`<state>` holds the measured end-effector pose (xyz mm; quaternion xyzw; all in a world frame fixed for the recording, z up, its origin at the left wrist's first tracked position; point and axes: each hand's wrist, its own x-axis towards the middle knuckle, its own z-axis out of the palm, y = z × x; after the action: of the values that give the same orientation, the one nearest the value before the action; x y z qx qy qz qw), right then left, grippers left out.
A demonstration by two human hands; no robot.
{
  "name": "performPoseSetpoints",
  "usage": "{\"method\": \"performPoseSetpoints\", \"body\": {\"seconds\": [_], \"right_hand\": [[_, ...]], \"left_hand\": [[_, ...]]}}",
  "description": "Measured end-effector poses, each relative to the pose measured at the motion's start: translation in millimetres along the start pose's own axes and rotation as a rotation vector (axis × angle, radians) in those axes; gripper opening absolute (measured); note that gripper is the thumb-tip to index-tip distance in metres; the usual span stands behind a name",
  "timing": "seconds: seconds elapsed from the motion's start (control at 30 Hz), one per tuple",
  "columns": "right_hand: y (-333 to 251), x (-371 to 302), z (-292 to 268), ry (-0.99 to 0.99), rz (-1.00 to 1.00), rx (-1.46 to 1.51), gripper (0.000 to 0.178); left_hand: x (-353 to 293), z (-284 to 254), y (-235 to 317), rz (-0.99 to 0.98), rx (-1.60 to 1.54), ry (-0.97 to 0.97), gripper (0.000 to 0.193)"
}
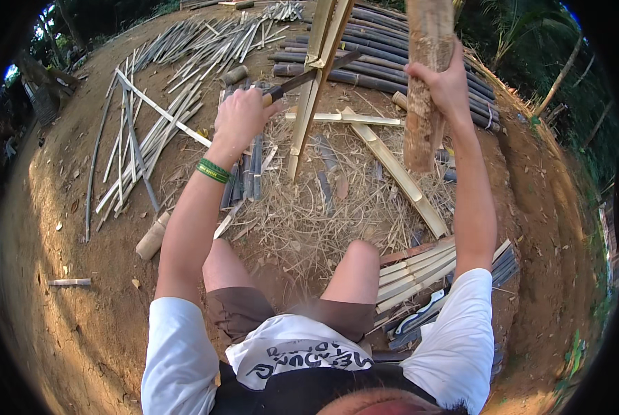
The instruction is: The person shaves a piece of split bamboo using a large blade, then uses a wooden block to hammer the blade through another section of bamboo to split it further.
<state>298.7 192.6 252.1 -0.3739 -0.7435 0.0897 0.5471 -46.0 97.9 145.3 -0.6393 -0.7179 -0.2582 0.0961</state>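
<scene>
My left hand [239, 116] is closed around the handle of a large knife [297, 81], with a green band on the wrist. The dark blade crosses an upright split length of bamboo [305, 128] and appears set into it. Pale inner walls and node ridges show on that bamboo, whose top runs out of view. Raised on the right, my right hand [445, 84] grips a thick, rough piece of wood [420, 135] from its side. The wood hangs upright, apart from the knife.
Dry shavings [323, 225] litter the ground before my knees. Dark bamboo poles [371, 43] lie stacked at the back; thin strips [153, 131] spread at the left. Split bamboo pieces [416, 277] and a white-and-dark-handled tool [420, 312] lie by my right side. A slope drops at right.
</scene>
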Motion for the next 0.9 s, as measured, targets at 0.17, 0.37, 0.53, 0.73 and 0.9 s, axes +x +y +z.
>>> {"method": "performPoseSetpoints", "body": {"seconds": [0.17, 0.37, 0.53, 0.73, 0.9], "right_hand": [[16, -46, 70, -0.411, 0.297, -0.217, 0.108], [128, -149, 111, -0.43, 0.549, -0.101, 0.118], [207, -241, 86, -0.575, 0.72, -0.454, 0.114], [191, -257, 140, -0.584, 0.639, -0.419, 0.092], [21, -201, 197, -0.563, 0.865, 1.111, 0.067]], "left_hand": [[-3, 11, 7, -0.021, 0.01, -0.023, 0.045], [-12, 56, -3, -0.115, 0.0, -0.145, 0.046], [-14, 67, -13, -0.217, -0.121, -0.165, 0.059], [-16, 76, 20, -0.37, -0.537, -0.298, 0.061], [-25, 100, 24, -0.469, -0.885, -0.142, 0.053]]}}
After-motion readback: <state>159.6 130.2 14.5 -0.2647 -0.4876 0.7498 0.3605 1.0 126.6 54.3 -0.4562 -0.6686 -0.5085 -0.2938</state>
